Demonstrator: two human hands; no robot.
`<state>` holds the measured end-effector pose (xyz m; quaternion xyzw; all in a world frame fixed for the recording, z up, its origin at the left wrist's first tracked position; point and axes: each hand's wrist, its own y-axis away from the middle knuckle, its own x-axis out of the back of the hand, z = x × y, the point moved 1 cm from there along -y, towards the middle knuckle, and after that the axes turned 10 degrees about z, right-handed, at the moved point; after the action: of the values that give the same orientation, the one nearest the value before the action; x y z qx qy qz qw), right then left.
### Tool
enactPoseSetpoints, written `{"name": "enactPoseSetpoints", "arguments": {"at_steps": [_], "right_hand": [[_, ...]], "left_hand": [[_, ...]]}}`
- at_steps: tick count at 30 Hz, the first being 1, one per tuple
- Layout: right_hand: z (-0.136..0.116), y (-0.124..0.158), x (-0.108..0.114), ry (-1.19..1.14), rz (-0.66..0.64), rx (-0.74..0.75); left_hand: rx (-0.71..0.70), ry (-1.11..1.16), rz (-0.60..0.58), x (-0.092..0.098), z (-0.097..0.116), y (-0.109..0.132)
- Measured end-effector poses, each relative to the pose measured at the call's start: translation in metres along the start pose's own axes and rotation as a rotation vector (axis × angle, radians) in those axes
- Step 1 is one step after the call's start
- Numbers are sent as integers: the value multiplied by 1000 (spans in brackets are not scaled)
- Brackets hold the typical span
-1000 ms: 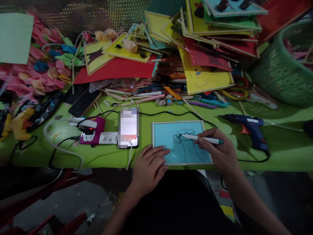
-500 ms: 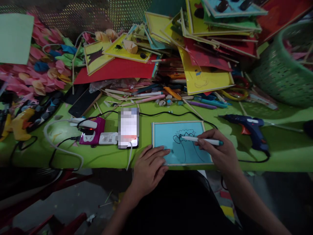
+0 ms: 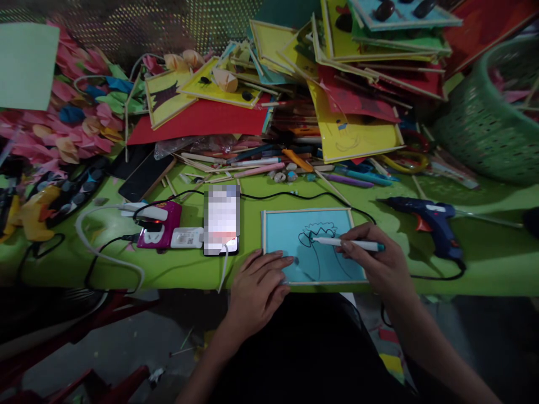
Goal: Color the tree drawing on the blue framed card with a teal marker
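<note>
A blue sheet edged with thin wooden sticks lies flat at the front of the green table. Dark lines of a drawing show on it, with a wavy top, a small loop at the left and two long curves below. My right hand pinches a white marker with a teal end, its tip at the left of the drawing. My left hand rests with fingers stretched over the sheet's lower left corner. A phone with a lit screen and a white cable lies left of the sheet.
Right of the sheet lies a blue glue gun; a green basket stands behind it. A purple power strip is at the left. Framed coloured sheets, pens and pink paper pieces crowd the back.
Almost nothing differs. The dark zigzag line under the wavy top looks a little fuller, and the marker's tip has barely shifted. My left hand stays in place.
</note>
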<state>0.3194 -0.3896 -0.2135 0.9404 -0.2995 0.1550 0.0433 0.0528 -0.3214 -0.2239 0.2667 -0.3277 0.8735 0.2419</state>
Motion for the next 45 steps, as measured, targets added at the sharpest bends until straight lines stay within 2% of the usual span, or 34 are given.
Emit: {"name": "enactPoseSetpoints", "arguments": {"at_steps": [9,20,45], "right_hand": [[3,1,1,3,-19,14],[3,-2,-2,1,42,9],[4,-1,-2,10,40,-7]], "left_hand": [[-8,-1,-5,0,-1,0],[-15,-1,5,0,-1,0],[-22,-14,1,2,-1,-1]]}}
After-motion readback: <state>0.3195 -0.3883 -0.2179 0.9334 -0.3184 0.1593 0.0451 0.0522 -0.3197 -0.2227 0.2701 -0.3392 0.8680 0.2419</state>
